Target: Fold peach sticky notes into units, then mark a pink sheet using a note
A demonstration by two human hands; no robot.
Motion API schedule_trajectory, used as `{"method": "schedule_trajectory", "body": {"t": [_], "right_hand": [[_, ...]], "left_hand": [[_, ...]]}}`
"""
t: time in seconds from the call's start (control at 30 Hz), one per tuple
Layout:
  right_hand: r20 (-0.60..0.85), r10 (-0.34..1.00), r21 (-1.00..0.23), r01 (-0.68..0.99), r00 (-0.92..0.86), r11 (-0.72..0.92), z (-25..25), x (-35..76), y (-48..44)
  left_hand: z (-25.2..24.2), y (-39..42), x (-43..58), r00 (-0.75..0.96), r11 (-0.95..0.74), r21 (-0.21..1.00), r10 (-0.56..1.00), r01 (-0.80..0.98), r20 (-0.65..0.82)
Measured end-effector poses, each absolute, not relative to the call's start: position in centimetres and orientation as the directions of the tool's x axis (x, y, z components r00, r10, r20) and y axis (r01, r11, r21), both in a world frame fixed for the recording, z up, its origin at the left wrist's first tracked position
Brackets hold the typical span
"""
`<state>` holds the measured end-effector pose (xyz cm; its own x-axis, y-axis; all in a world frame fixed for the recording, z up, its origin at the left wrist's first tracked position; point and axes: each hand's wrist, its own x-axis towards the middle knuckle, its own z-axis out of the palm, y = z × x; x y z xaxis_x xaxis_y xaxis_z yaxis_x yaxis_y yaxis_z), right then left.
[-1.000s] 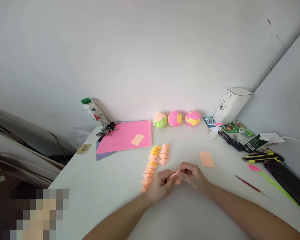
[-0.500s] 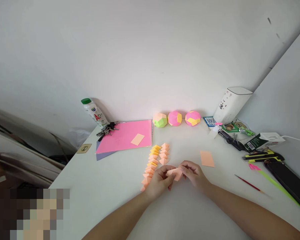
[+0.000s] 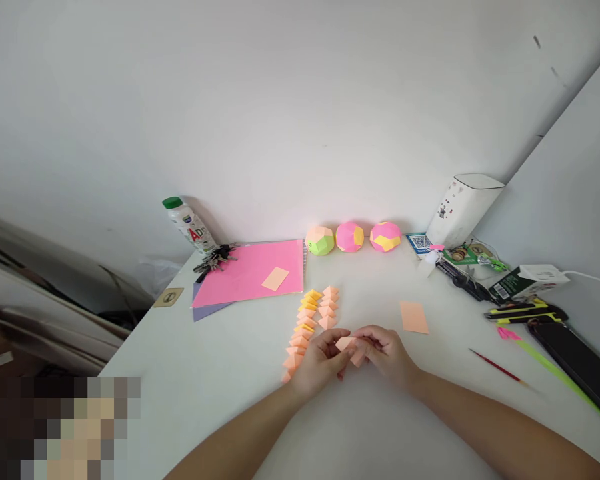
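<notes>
My fingers (image 3: 369, 345) are covering most of the orange paper piece (image 3: 347, 344), so its folds are not showing. My left hand (image 3: 320, 363) is hiding the near end of the row of folded units (image 3: 303, 327). Both forearms (image 3: 240, 440) are running off the bottom edge, a pixelated patch (image 3: 60, 427) is blotting out the lower left corner, and the black slab (image 3: 580, 367) is getting cut at the right edge.

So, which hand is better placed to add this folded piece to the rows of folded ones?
Probably the left hand: both hands pinch the orange piece, but the rows of folded pieces lie right beside the left hand, while the right hand is on the far side from them.
</notes>
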<state>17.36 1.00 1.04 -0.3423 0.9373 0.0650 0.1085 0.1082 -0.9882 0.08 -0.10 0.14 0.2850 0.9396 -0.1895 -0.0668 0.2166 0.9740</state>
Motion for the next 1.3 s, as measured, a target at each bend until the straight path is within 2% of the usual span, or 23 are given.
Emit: {"method": "schedule_trajectory", "body": {"t": [0.23,0.57,1.3], "right_hand": [[0.039,0.939,-0.984,0.150,-0.342,0.096,0.56,17.54,1.01],[0.031,0.921,-0.987,0.135,-0.388,0.090,0.34,17.75,1.14],[-0.053,0.912,-0.992,0.130,-0.406,0.000,0.93,17.61,1.14]], "left_hand": [[0.30,-0.02,0.07,0.310,0.180,0.980,0.940,-0.086,-0.146],[0.51,-0.01,0.21,0.235,0.243,0.954,0.951,-0.176,-0.199],[1.22,0.07,0.26,0.235,0.244,0.955,0.951,-0.168,-0.201]]}}
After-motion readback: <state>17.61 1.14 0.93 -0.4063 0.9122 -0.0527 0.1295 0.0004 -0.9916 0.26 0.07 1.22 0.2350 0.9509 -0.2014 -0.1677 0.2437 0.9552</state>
